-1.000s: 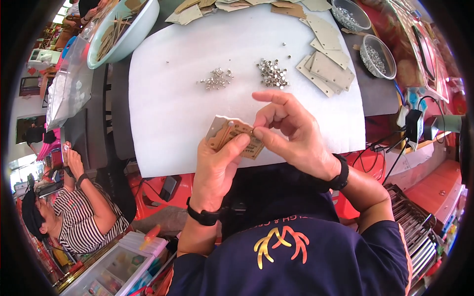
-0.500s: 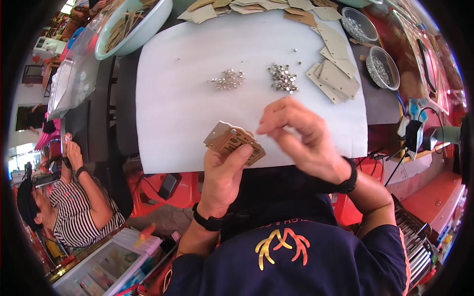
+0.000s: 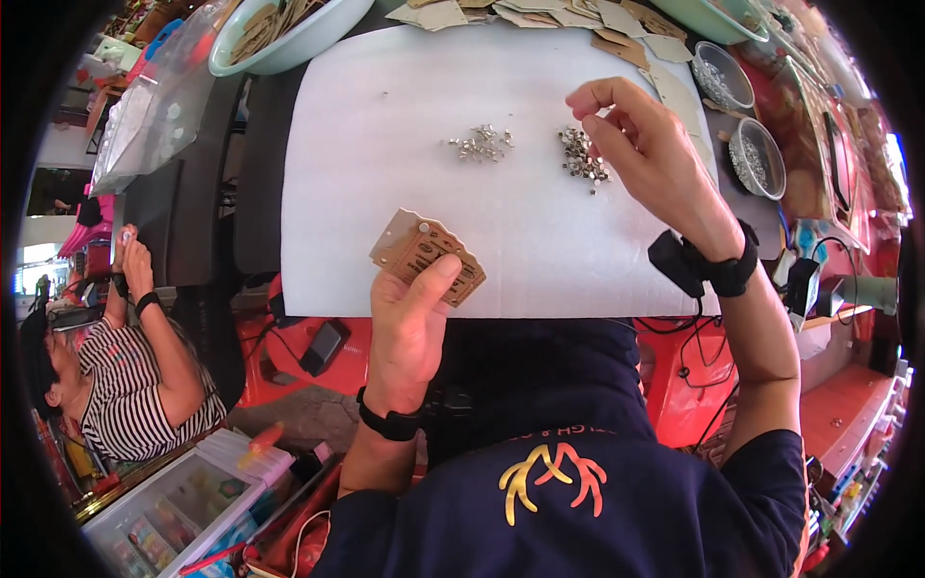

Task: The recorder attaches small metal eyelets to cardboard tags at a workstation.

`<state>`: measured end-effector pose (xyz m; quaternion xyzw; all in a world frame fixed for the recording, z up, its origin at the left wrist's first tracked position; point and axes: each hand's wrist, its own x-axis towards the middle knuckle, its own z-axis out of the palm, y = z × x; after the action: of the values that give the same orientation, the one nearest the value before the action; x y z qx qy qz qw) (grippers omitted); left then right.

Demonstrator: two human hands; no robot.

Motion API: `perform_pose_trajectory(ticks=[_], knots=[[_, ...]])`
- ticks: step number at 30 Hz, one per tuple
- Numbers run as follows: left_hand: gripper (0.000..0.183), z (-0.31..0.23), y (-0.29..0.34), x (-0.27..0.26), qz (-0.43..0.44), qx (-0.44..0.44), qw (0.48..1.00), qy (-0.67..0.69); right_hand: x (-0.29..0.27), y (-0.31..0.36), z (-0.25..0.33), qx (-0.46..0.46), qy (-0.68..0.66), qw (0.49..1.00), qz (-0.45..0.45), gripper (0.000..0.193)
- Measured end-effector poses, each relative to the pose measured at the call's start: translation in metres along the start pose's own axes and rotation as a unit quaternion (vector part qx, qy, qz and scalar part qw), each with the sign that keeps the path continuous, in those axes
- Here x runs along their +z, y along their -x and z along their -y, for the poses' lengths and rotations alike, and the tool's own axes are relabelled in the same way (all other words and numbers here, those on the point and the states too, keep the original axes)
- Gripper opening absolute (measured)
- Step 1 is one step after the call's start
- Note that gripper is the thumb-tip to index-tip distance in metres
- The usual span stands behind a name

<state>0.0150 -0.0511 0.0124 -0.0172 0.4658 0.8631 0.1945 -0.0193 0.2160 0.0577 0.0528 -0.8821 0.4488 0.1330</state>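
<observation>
My left hand point(image 3: 409, 323) is closed on thin brown board plates point(image 3: 424, 255) with dark printing, a wavy edge and holes; a paler plate shows behind. A round silver stud point(image 3: 424, 228) sits near their top corner. The thumb presses on the front plate, just over the near part of the white sheet point(image 3: 356, 144). My right hand point(image 3: 646, 144) is raised at the pile of small silver metal caps point(image 3: 583, 159), its fingers curled and thumb and forefinger close together; anything between them is too small to make out. Left of that pile lies a looser heap of small silver rivets point(image 3: 482, 144).
Pale and brown board plates point(image 3: 549, 14) lie along the sheet's far edge. Two clear tubs point(image 3: 758, 159) of metal bits stand at the right, a pale green basin point(image 3: 289, 43) of brown strips at the far left. A person in a striped shirt point(image 3: 154, 385) sits left.
My right hand has moved away from the plates, up and right to the cap pile. My left hand with the plates has shifted slightly left. The whole view has shifted a little.
</observation>
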Motion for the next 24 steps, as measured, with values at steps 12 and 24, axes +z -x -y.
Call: perform_pose_trajectory(ticks=[12,24], knots=[[0.026,0.006,-0.006,0.003,0.014,-0.013,1.0,0.002,-0.024,0.02,-0.013,-0.065,0.216,0.955,0.195,0.006],[0.028,0.006,-0.008,0.017,0.02,-0.021,0.999,-0.034,-0.012,0.027,-0.023,-0.161,0.311,0.922,0.166,0.007]])
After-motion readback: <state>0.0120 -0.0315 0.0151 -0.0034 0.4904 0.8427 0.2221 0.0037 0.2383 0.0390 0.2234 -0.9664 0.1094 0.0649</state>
